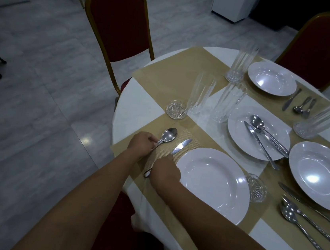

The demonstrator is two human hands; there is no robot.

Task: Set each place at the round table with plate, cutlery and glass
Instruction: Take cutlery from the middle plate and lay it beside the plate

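While round surface point(141, 109) w/ gold mats is carrying settings, near plate point(213, 182) is sitting rt of knife point(181, 146); right hand point(165, 173) is gripping knife handle, left hand point(142, 145) is pinching spoon point(166, 136).

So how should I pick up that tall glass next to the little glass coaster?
Grip the tall glass around its lower half, coming from the chair side. It stands upright, and another glass crowds its other side, so that side offers free room.
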